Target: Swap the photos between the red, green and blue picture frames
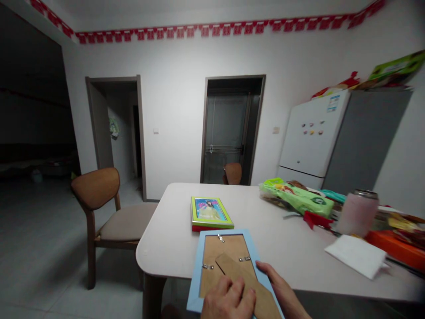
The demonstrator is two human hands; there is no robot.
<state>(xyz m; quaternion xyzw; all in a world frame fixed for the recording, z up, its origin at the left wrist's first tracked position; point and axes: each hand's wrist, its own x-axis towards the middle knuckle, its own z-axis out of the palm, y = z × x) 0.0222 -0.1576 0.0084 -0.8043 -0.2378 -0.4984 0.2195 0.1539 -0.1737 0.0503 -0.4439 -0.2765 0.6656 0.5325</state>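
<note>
A light blue picture frame (199, 266) lies face down at the near edge of the white table (292, 257), its brown backing board and fold-out stand showing. My left hand (229, 301) rests on the backing, fingers curled against the stand. My right hand (282, 290) lies along the frame's right edge with its thumb on the border. A green-framed picture (210, 210) lies face up on a red frame just beyond.
A wooden chair (109, 212) stands left of the table. On the right are green snack packets (295, 197), a pink flask (357, 212), a white folded paper (355, 254) and orange boxes. A fridge (315, 137) stands behind. Two doorways open in the far wall.
</note>
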